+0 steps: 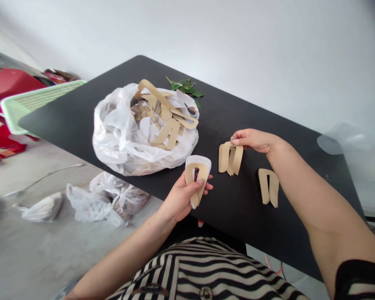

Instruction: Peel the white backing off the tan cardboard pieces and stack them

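My left hand (186,193) is closed round a stack of tan and white U-shaped paper pieces (197,166), its thumb across the top tan one. Over the table, my right hand (253,141) pinches the curved top of a bunch of tan U-shaped paper pieces (227,158), whose legs point toward me. Another tan U-shaped pile (265,185) lies on the black table to the right, below my right forearm. Left of my hands, a white plastic bag (115,137) stands open, full of loose tan and white paper pieces (168,133).
Green leaves (187,86) lie behind the bag on the black table (237,216). A pale green basket (43,100) and a red stool (12,85) stand past the left edge. Plastic bags (103,200) and a cable (43,177) are on the floor. A white wall rises behind.
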### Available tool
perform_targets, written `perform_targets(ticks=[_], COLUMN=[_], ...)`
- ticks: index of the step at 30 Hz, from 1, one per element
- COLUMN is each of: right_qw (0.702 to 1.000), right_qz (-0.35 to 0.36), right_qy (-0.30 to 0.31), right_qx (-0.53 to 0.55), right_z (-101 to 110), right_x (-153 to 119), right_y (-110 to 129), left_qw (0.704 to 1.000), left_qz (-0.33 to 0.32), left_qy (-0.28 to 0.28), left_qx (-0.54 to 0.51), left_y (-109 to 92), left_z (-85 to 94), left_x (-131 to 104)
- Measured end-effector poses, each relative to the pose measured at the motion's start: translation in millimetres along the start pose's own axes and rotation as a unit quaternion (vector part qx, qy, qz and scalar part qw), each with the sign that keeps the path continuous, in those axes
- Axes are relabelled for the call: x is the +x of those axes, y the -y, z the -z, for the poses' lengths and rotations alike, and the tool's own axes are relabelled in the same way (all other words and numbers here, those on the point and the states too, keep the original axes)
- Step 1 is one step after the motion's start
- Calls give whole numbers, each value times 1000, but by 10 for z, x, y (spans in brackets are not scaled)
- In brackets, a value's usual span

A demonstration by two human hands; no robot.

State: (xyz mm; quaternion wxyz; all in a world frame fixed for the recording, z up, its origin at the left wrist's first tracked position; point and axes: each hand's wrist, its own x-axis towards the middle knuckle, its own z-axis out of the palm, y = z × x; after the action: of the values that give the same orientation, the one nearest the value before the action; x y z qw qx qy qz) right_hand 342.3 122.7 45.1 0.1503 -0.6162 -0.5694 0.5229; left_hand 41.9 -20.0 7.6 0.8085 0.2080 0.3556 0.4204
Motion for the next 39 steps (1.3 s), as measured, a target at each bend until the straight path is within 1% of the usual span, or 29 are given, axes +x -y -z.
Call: perform_targets(ticks=[3,8,11,18,25,28,30,33,34,36,39], right_qw=[1000,990,979,958,943,938,933,913,905,890,870], right_qz=[-8,32,58,94,87,83,94,116,122,135,195], right_qy=[-10,-53,-74,-98,-130,-144,-142,-144,-156,-203,-283], right_qx=[-21,-126,-179,-252,-295,-305,-318,-364,-378,-385,-354], right_z=[-13,-79,-115,-136,-178,-187,-195,-231,-256,-339,-582], right_x=[82,163,179,173,79,5,-37,-94,-122,-216,-486], right_y=[-89,-174,-172,-149,-133,-120,-135,-182,-191,-173,-32], left_qw=[1000,1000,1000,1000,1000,1000,1000,1000,1000,999,994], left_qz=[-1,0,-1,-7,-8,-11,-10,2,9,26,61], left_qy=[-1,-6,-9,-10,3,-4,-10,-2,2,9,28], left_qx=[1,8,10,14,18,15,9,-10,-17,-32,-84], left_y=[1,7,8,15,16,18,19,12,5,-18,-64], left_z=[2,-2,-8,-8,9,-1,-12,-13,-8,5,11], left_x=[5,8,9,6,7,2,-3,-9,-11,-17,-30])
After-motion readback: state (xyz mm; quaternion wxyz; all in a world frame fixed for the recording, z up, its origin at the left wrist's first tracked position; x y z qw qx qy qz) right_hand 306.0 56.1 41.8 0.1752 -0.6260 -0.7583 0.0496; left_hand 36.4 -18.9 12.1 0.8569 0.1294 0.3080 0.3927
